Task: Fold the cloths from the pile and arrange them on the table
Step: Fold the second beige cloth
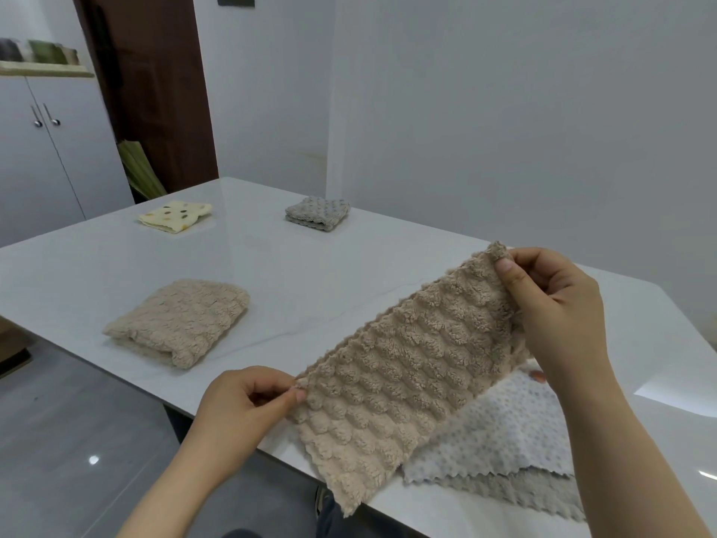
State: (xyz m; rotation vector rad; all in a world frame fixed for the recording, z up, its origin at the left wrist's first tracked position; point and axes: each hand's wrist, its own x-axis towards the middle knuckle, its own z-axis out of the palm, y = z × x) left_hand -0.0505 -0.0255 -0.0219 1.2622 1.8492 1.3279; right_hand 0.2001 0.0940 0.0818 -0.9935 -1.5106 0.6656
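Note:
I hold a beige fluffy cloth [399,366] stretched in the air over the table's near edge, folded into a long strip. My left hand [240,405] pinches its near corner; my right hand [558,304] pinches its far upper corner. Under it lies the pile: a white cloth with blue dots [504,436] on top of a grey cloth [535,491]. Three folded cloths rest on the white table [310,273]: a beige one [182,320] at the left, a cream spotted one [176,215] at the far left, a grey one [318,213] at the far middle.
A white wall runs along the table's far right side. A white cabinet [46,149] with a shelf above it and a dark brown door [155,91] stand at the left. Grey tiled floor [77,440] lies below the table's near left edge.

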